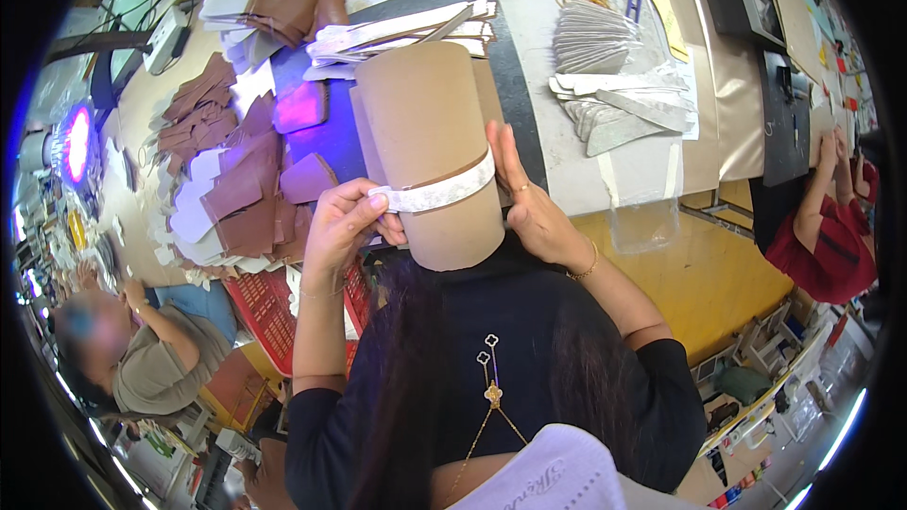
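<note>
A tan curved sheet (420, 99), rounded like a half-cylinder, stands out in front of my chest over the near edge of the table. Across its lower part runs a whitish strip (444, 194) with a mottled surface. My left hand (351, 217) pinches the strip's left end between thumb and fingers. On the other side, my right hand (534, 203) has its fingers stretched out along the sheet's right edge, near the strip's right end. Behind the sheet lies a bundle of white and brown strips (406, 33) on a dark mat (518, 66).
Stacks of brown leather-like pieces (250, 194) lie to the left, near a bright purple lamp (77, 144). Fanned grey strips (595, 38) and pale strips (624, 99) sit at the right. A red crate (265, 307) is below the table edge. Other people sit at both sides.
</note>
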A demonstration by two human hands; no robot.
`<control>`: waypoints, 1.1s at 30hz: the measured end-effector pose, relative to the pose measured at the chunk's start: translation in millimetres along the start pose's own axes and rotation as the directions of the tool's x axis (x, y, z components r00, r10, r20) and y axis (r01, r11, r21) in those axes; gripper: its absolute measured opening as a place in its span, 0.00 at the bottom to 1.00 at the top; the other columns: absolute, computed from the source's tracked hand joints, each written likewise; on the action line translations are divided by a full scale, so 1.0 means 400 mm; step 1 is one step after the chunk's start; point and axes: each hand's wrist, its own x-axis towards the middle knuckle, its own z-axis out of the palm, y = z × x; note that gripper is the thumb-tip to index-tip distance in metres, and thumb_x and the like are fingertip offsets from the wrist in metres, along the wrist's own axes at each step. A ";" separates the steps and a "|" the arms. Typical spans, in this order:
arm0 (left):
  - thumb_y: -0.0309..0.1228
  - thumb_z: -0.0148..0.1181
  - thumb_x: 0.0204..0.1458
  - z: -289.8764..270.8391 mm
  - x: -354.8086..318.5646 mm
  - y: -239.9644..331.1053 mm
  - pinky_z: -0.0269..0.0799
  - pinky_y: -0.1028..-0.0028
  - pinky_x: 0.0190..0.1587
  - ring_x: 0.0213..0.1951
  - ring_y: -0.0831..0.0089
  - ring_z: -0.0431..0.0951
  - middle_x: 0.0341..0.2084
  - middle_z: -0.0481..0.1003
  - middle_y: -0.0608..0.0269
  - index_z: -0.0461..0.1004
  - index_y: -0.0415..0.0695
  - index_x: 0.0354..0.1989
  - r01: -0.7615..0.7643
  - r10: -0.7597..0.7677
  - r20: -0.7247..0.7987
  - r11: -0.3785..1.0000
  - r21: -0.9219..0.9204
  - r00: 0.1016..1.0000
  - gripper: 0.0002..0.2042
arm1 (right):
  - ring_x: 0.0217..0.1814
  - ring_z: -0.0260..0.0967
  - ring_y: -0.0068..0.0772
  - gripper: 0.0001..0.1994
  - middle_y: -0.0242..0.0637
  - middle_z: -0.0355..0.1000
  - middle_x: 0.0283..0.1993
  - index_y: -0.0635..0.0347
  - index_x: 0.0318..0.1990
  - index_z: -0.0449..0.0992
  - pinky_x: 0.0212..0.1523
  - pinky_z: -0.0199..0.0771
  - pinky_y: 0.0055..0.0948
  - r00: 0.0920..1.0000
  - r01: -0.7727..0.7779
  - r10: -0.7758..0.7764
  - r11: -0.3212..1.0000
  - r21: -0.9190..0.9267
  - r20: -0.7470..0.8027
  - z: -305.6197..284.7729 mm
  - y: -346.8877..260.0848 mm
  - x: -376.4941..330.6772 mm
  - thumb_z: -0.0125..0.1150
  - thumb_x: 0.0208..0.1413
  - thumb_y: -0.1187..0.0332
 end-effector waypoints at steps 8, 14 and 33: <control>0.27 0.58 0.51 0.017 -0.002 0.149 0.65 0.78 0.15 0.11 0.73 0.70 0.12 0.71 0.57 0.74 0.30 0.32 -0.089 0.072 0.158 0.990 0.108 0.985 0.09 | 0.49 0.69 0.37 0.14 0.39 0.72 0.50 0.57 0.48 0.76 0.50 0.67 0.30 0.885 -0.215 -0.231 0.568 -0.795 -0.404 -0.236 -0.052 0.017 0.60 0.52 0.71; 0.30 0.60 0.50 0.059 0.074 0.253 0.59 0.80 0.12 0.10 0.76 0.69 0.11 0.70 0.59 0.74 0.32 0.30 -0.298 0.212 0.396 0.939 0.170 0.893 0.10 | 0.47 0.65 0.36 0.12 0.34 0.69 0.49 0.50 0.42 0.79 0.51 0.61 0.35 0.862 -0.345 -0.300 0.243 -0.907 -0.408 -0.323 -0.034 -0.008 0.65 0.46 0.70; 0.40 0.62 0.49 -0.187 0.024 0.341 0.64 0.80 0.16 0.13 0.80 0.69 0.16 0.72 0.66 0.73 0.44 0.36 0.030 0.406 -0.302 0.555 0.832 0.862 0.13 | 0.36 0.67 0.30 0.09 0.40 0.68 0.40 0.63 0.47 0.67 0.35 0.69 0.25 0.806 -0.408 0.005 0.728 -0.551 -0.591 -0.419 -0.004 -0.047 0.46 0.64 0.70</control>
